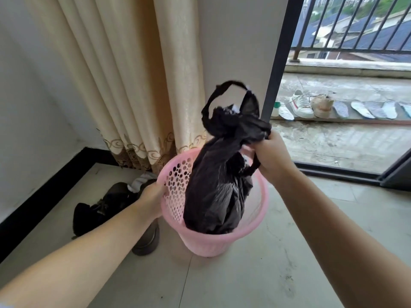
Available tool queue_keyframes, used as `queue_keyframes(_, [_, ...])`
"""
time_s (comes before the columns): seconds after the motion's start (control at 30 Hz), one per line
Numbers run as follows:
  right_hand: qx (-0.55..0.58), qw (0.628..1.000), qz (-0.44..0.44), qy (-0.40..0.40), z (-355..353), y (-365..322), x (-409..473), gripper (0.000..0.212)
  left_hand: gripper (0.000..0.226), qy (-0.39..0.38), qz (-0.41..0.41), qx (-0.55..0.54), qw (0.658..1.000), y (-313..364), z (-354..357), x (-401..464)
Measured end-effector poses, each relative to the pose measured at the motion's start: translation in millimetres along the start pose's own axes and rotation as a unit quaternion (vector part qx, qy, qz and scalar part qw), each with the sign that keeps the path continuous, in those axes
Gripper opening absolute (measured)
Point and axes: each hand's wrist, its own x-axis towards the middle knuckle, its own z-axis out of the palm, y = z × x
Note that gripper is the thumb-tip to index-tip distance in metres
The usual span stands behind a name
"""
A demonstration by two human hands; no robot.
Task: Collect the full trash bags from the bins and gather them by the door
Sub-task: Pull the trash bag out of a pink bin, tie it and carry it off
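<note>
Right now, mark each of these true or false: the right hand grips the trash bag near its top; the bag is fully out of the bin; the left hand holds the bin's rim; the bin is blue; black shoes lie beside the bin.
1. The right hand grips the black trash bag near its top. True.
2. The bag is fully out of the bin. False: its lower part sits inside the bin.
3. The left hand holds the bin's rim. True.
4. The bin is blue. False: it is pink.
5. Black shoes lie beside the bin. True.
</note>
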Motion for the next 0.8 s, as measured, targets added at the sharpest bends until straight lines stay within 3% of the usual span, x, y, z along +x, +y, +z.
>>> queue_keyframes(0.1, [0.042,0.996,-0.072,0.024,-8.9,-31.7,-7.6,0.034,0.038,0.056,0.022,-0.065,0.996,5.0,30.1,0.1])
queue_keyframes(0.2, [0.052,0.987,-0.142,0.059,-24.9,-59.0,-18.5,0.044,0.043,0.134,0.049,-0.028,0.989,6.0,47.9,4.0])
queue_keyframes(0.3, [0.045,0.977,-0.191,0.081,-41.6,-82.2,-31.7,0.04,0.041,0.187,0.055,-0.014,0.981,3.9,54.0,7.3])
queue_keyframes(0.47, [-0.025,0.964,-0.242,0.107,-64.9,-96.5,-43.3,0.04,0.046,0.203,0.031,-0.087,0.975,3.0,52.6,10.8])
queue_keyframes(0.57, [-0.129,0.969,-0.184,0.099,-82.1,-78.7,-36.2,0.039,0.049,0.189,-0.005,-0.074,0.979,2.1,52.2,6.4])
queue_keyframes(0.67, [-0.236,0.966,-0.032,0.096,-100.9,-33.9,-24.4,0.031,0.046,0.195,-0.019,-0.063,0.979,-1.3,52.8,2.1])
queue_keyframes(0.8, [-0.36,0.918,0.149,0.073,-127.2,33.3,-22.2,0.022,0.05,0.212,0.043,-0.001,0.976,-0.5,50.1,-0.5])
